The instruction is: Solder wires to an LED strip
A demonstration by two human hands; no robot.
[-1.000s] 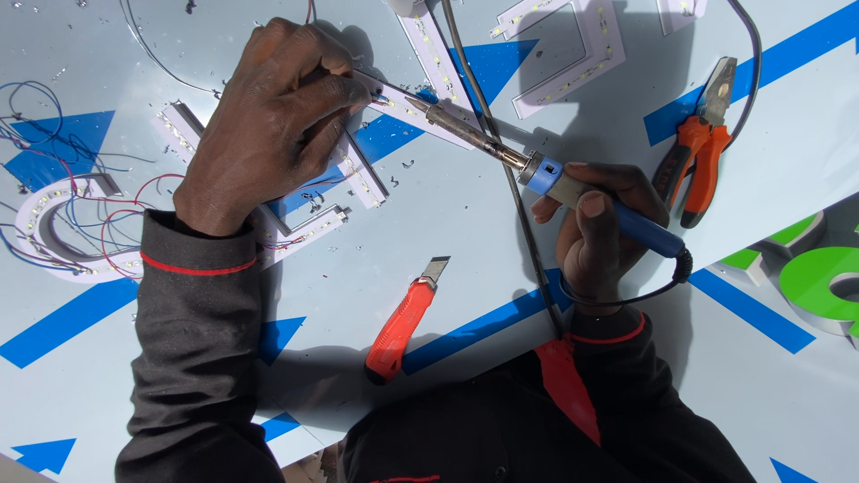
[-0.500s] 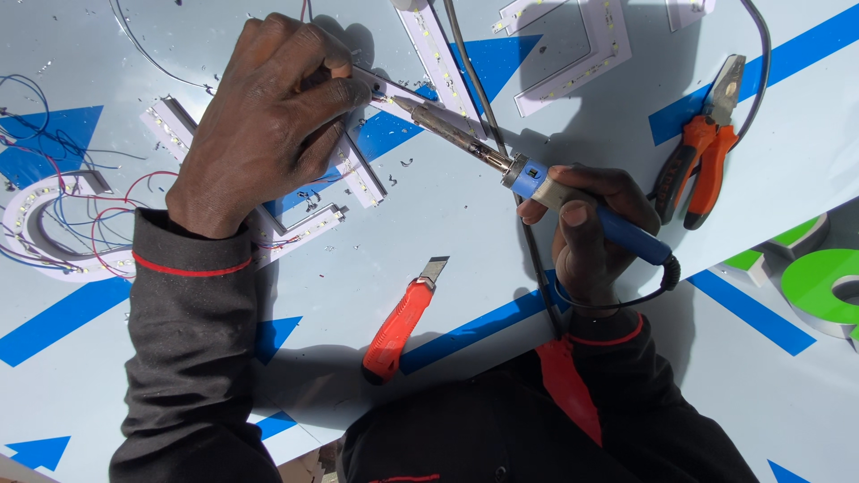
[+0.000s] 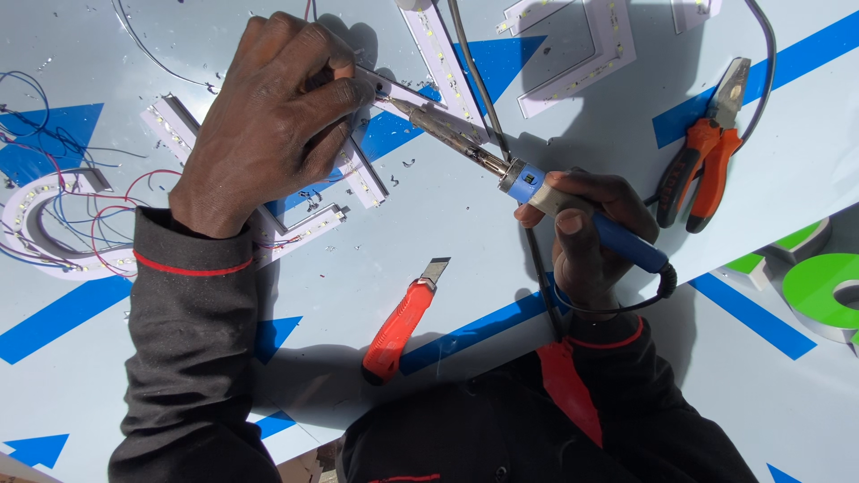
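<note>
Under me lies the pale grey worktop with blue stripes and arrows. My left hand is curled shut, pinching a thin wire against a white strip of small lights. My right hand grips the blue-handled soldering iron, its tip at that strip. An orange utility knife lies near me, orange-handled pliers to the right.
</note>
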